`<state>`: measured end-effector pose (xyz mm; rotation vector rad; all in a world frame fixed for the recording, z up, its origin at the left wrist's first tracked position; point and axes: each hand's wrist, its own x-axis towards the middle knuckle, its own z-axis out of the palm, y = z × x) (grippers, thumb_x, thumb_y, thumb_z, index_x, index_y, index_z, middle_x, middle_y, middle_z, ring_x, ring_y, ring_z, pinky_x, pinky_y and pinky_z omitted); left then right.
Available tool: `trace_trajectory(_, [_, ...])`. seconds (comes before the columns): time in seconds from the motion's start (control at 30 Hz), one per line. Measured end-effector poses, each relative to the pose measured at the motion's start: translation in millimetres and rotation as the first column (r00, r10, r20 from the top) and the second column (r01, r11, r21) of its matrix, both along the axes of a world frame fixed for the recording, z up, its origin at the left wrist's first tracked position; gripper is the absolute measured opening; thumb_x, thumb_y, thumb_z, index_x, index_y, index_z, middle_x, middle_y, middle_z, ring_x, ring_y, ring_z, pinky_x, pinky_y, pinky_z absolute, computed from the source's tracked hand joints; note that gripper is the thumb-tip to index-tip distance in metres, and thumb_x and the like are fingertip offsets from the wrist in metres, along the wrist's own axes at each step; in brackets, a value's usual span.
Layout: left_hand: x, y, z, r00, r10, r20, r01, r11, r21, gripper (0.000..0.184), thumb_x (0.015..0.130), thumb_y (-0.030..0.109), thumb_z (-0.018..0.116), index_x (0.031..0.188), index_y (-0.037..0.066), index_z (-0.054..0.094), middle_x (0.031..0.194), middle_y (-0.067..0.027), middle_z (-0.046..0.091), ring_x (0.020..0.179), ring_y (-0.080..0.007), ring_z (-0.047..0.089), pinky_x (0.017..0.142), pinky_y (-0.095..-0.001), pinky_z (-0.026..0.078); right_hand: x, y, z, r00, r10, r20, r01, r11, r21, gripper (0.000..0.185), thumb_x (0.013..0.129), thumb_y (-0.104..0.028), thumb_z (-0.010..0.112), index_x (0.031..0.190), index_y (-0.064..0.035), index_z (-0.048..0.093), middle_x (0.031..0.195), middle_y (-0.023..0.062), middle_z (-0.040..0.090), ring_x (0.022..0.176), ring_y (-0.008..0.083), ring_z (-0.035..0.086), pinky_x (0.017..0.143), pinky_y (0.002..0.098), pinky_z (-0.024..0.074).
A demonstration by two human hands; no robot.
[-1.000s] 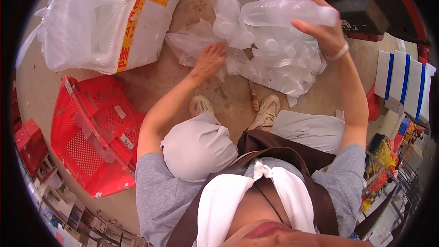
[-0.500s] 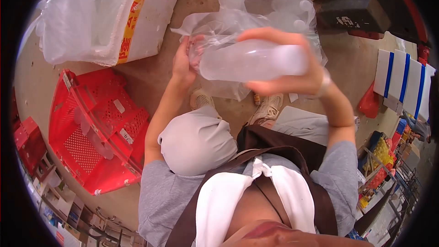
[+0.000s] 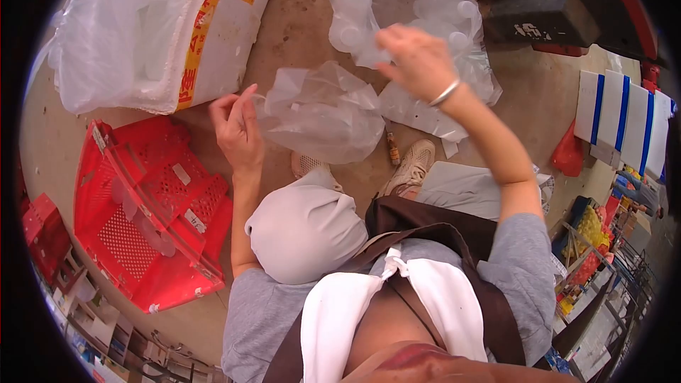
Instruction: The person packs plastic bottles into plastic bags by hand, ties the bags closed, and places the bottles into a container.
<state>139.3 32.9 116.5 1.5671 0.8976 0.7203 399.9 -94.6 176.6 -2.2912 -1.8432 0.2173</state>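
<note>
My left hand point(image 3: 237, 131) is at the left, by the corner of the foam box, its fingertips pinching the edge of a clear plastic bag point(image 3: 319, 117). The bag hangs crumpled above my shoes; I cannot make out whether anything is inside. My right hand point(image 3: 420, 64) is lifted over plastic packaging, thumb and fingers apart and slightly blurred, with nothing visible in it. Below and beyond it lie frosted white bottles point(image 3: 454, 10) in clear plastic wrap, in a curved row on the floor.
A white foam box point(image 3: 220, 64) with a plastic liner stands at upper left. Red plastic crates point(image 3: 152, 216) sit below it. A dark machine point(image 3: 546, 7) is at upper right, near white blue-striped boxes point(image 3: 613, 117). A small brown bottle point(image 3: 392, 147) lies by my shoe.
My right hand has let go of the frosted bottle, which I can no longer pick out, and moved up and left. My left hand has shifted left and down, with the bag now hanging beside it.
</note>
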Motion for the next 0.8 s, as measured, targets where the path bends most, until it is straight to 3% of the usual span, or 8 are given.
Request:
trace_trajectory(0.07, [2, 1, 17, 0.983, -0.067, 0.171, 0.101, 0.974, -0.203, 0.018, 0.088, 0.016, 0.051, 0.087, 0.000, 0.059, 0.071, -0.0025, 0.054, 0.057, -0.0091, 0.048, 0.055, -0.0240, 0.041, 26, -20, -12, 0.986, -0.059, 0.157, 0.090, 0.977, -0.193, 0.025, 0.074, -0.023, 0.064, 0.089, -0.0080, 0.052, 0.077, 0.0101, 0.056, 0.069, 0.0294, 0.059, 0.061, 0.0391, 0.0479])
trace_trajectory(0.13, [5, 1, 22, 0.933, -0.092, 0.348, 0.229, 0.898, -0.375, 0.016, 0.086, 0.010, 0.052, 0.093, -0.002, 0.059, 0.074, -0.0041, 0.056, 0.057, -0.0094, 0.049, 0.056, -0.0255, 0.043, 35, -32, -37, 0.989, -0.075, 0.129, 0.103, 0.970, -0.222, 0.027, 0.072, -0.024, 0.066, 0.087, -0.0066, 0.052, 0.076, 0.0116, 0.057, 0.067, 0.0305, 0.059, 0.060, 0.0396, 0.0475])
trace_trajectory(0.23, [-2, 9, 20, 0.696, -0.310, 0.648, 0.671, 0.602, -0.433, 0.025, 0.084, 0.003, 0.052, 0.108, -0.002, 0.054, 0.086, -0.0058, 0.057, 0.053, -0.0064, 0.046, 0.051, -0.0226, 0.042, 52, -35, -48, 0.987, -0.159, -0.016, 0.154, 0.972, -0.177, 0.029, 0.070, -0.025, 0.067, 0.084, -0.0045, 0.052, 0.076, 0.0131, 0.059, 0.066, 0.0318, 0.058, 0.060, 0.0404, 0.0467])
trace_trajectory(0.33, [3, -3, 58, 0.912, -0.339, 0.232, 0.410, 0.763, -0.500, 0.028, 0.083, 0.001, 0.053, 0.111, -0.002, 0.051, 0.093, -0.0049, 0.055, 0.050, -0.0028, 0.043, 0.045, -0.0182, 0.038, 54, -30, -37, 0.969, -0.217, -0.120, 0.200, 0.970, -0.140, 0.028, 0.069, -0.025, 0.067, 0.081, -0.0033, 0.054, 0.076, 0.0143, 0.060, 0.067, 0.0325, 0.059, 0.060, 0.0403, 0.0462])
trace_trajectory(0.43, [3, -7, 61, 0.946, -0.298, 0.125, 0.322, 0.854, -0.408, 0.033, 0.083, -0.001, 0.053, 0.115, -0.001, 0.048, 0.092, -0.0039, 0.055, 0.050, -0.0011, 0.042, 0.043, -0.0157, 0.036, 67, -27, -41, 0.953, -0.251, -0.173, 0.243, 0.968, -0.064, 0.027, 0.070, -0.025, 0.066, 0.082, -0.0031, 0.057, 0.076, 0.0157, 0.061, 0.069, 0.0332, 0.059, 0.062, 0.0398, 0.0463])
trace_trajectory(0.57, [5, -13, 58, 0.964, -0.240, 0.119, 0.268, 0.866, -0.422, 0.037, 0.082, 0.000, 0.054, 0.118, 0.000, 0.045, 0.090, -0.0025, 0.054, 0.050, -0.0013, 0.041, 0.042, -0.0159, 0.035, 81, -10, -52, 0.946, -0.324, -0.024, 0.325, 0.941, 0.099, 0.027, 0.071, -0.027, 0.065, 0.084, -0.0035, 0.060, 0.075, 0.0171, 0.061, 0.071, 0.0335, 0.059, 0.065, 0.0394, 0.0467])
trace_trajectory(0.77, [15, -14, 52, 0.939, -0.228, 0.256, 0.324, 0.834, -0.446, 0.042, 0.080, -0.001, 0.055, 0.120, 0.001, 0.040, 0.088, -0.0031, 0.053, 0.049, -0.0015, 0.040, 0.042, -0.0154, 0.032, 112, 21, -63, 0.902, -0.430, 0.044, 0.430, 0.903, 0.002, 0.025, 0.072, -0.027, 0.064, 0.080, -0.0033, 0.061, 0.078, 0.0161, 0.062, 0.073, 0.0332, 0.059, 0.066, 0.0397, 0.0466])
trace_trajectory(0.8, [15, -13, 53, 0.940, -0.223, 0.258, 0.322, 0.832, -0.452, 0.042, 0.080, -0.001, 0.055, 0.119, 0.001, 0.040, 0.087, -0.0031, 0.052, 0.049, -0.0016, 0.040, 0.042, -0.0154, 0.031, 109, 17, -58, 0.919, -0.393, 0.014, 0.390, 0.915, 0.100, 0.022, 0.072, -0.024, 0.065, 0.078, -0.0030, 0.060, 0.077, 0.0155, 0.061, 0.070, 0.0312, 0.059, 0.065, 0.0379, 0.0467])
